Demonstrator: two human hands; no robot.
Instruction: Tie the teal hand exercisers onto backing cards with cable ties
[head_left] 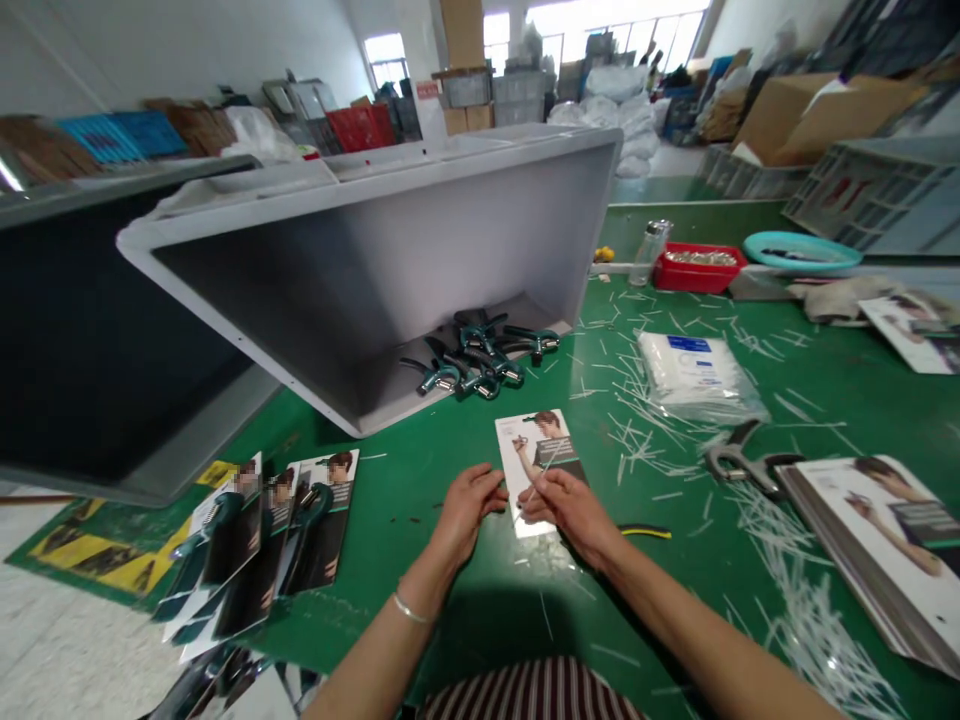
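Note:
A printed backing card (510,450) lies on the green table in front of me. My right hand (566,505) is over its lower right part, thumb and fingers pinching a thin white cable tie (556,456) that slants across the card. At the card's left edge is my left hand (469,503), its fingers bent and apart, holding nothing I can see. Beyond the card, several dark green and black hand grips (480,360) lie in a heap in the mouth of a grey plastic bin (495,210) tipped on its side.
Left are cards with hand grips attached (307,530). Right are a card stack (885,530), a grey hand grip (742,462), a bag of cable ties (694,370) and scattered white strips (806,600). A red tray (694,275) and a turquoise basin (802,247) stand farther back.

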